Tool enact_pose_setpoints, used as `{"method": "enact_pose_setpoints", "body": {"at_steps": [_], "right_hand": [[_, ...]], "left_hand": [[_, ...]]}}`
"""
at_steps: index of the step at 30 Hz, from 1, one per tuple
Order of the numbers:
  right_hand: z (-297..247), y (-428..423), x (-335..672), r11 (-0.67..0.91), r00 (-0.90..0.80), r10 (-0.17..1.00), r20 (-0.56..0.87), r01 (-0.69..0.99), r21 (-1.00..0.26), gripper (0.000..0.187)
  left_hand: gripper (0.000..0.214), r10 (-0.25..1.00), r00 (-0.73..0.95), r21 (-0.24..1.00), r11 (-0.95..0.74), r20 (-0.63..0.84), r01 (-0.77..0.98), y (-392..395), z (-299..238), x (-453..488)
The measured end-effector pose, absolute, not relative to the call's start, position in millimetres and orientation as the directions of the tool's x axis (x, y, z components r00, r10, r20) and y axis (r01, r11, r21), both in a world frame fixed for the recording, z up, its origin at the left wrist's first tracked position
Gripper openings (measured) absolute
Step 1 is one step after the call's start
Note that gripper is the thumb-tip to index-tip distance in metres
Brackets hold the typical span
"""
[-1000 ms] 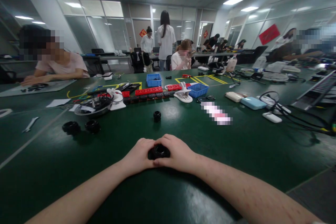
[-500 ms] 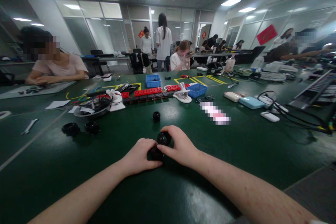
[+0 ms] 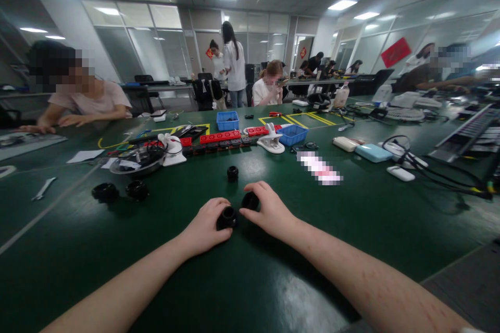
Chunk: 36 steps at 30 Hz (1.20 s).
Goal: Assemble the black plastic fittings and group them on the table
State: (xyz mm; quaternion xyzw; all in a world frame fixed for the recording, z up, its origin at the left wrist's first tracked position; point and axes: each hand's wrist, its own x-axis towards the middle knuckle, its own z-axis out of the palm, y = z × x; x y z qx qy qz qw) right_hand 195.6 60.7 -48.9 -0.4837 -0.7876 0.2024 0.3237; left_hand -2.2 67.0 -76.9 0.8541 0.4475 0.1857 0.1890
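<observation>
My left hand (image 3: 209,222) is wrapped round a black, hollow, round fitting (image 3: 227,215) resting on the green table, its open mouth facing up. Thumb and fingers of my right hand (image 3: 266,207) grip a black round cap (image 3: 250,201), tilted and slightly raised to the right of the fitting. A small gap separates the two parts. Just beyond my hands stands a smaller black round part (image 3: 233,173). Two more black round fittings, one (image 3: 104,192) beside the other (image 3: 137,190), sit to the left.
A metal bowl (image 3: 136,164) with mixed items stands at the left, near a white clip stand (image 3: 172,150). Red power strips (image 3: 220,136) and blue baskets (image 3: 294,135) line the middle. A wrench (image 3: 45,188) lies far left; cables and a light-blue box (image 3: 373,152) are right.
My right hand has lifted the cap off the fitting and shifted slightly right and up. My left hand has kept the fitting on the table, moving slightly left.
</observation>
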Motion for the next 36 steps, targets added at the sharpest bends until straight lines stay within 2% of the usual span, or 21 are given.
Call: {"method": "enact_pose_setpoints", "body": {"at_steps": [4, 7, 15, 22, 34, 36], "right_hand": [[-47.6, 64.0, 197.1, 0.414, -0.322, 0.91, 0.26, 0.682, -0.603, 0.023], [-47.6, 67.1, 198.9, 0.391, -0.312, 0.921, 0.235, 0.721, -0.572, 0.022], [-41.1, 64.6, 199.0, 0.371, -0.312, 0.928, 0.202, 0.761, -0.533, 0.02], [-36.1, 59.1, 197.8, 0.352, -0.342, 0.934, 0.107, 0.818, -0.456, 0.015], [-38.9, 52.4, 195.5, 0.421, -0.437, 0.9, 0.0, 0.866, -0.269, 0.011], [-38.3, 52.3, 196.1, 0.41, -0.424, 0.906, -0.003, 0.877, -0.251, 0.016]], "left_hand": [[0.041, 0.839, 0.523, 0.509, -0.519, 0.149, 0.687, 68.8, -78.6, -4.2], [0.047, 0.848, 0.507, 0.521, -0.506, 0.155, 0.687, 69.1, -79.1, -4.7], [0.032, 0.845, 0.507, 0.537, -0.51, 0.168, 0.672, 69.4, -77.5, -3.0], [0.032, 0.844, 0.504, 0.537, -0.515, 0.182, 0.668, 70.0, -80.3, -2.5], [0.031, 0.844, 0.509, 0.542, -0.512, 0.171, 0.667, 67.7, -76.0, -2.0], [0.031, 0.844, 0.509, 0.542, -0.511, 0.169, 0.667, 67.7, -75.7, -2.0]]}}
